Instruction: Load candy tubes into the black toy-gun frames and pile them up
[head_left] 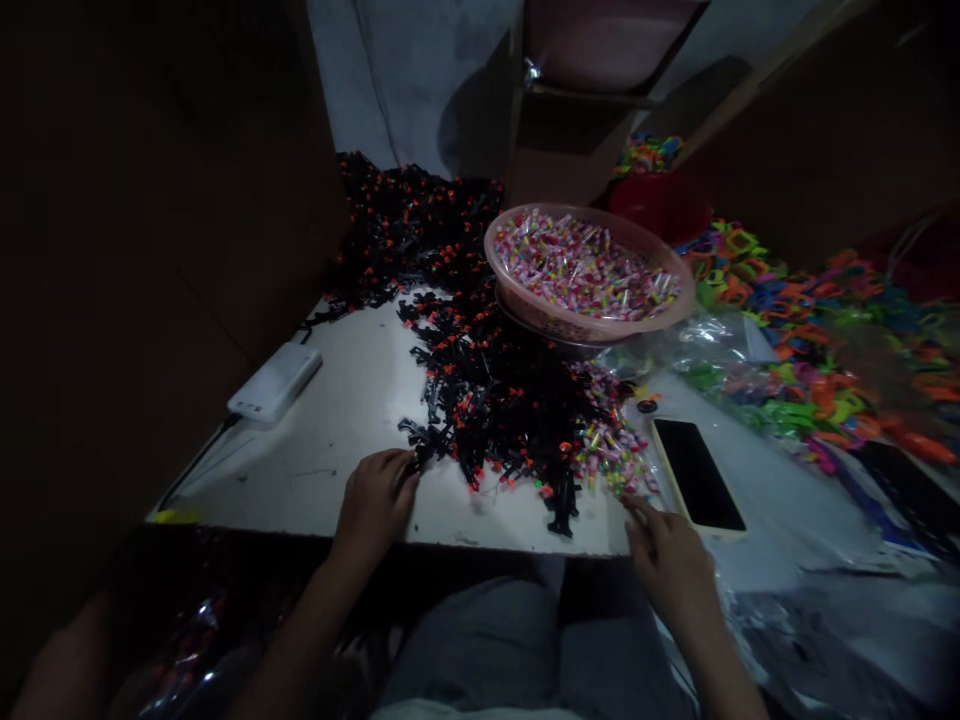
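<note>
My left hand (377,497) is at the near left edge of a heap of small black plastic pieces with orange bits (495,400). Its fingers are closed on one black plastic piece (420,440). At the table's front edge, my right hand (670,555) has thumb and forefinger pinched together. What lies in that pinch is too small and dark to make out. The fingertips are beside a small pile of pink, yellow and white pieces (611,455). One black piece (562,500) lies near the edge between my hands.
A pink basket (592,328) full of small colourful pieces stands behind the black heap. A phone (697,475) lies right of my right hand. At left is a white power bank (276,382) with a cable. Bright plastic pieces (817,340) and clear bags (712,340) cover the right side.
</note>
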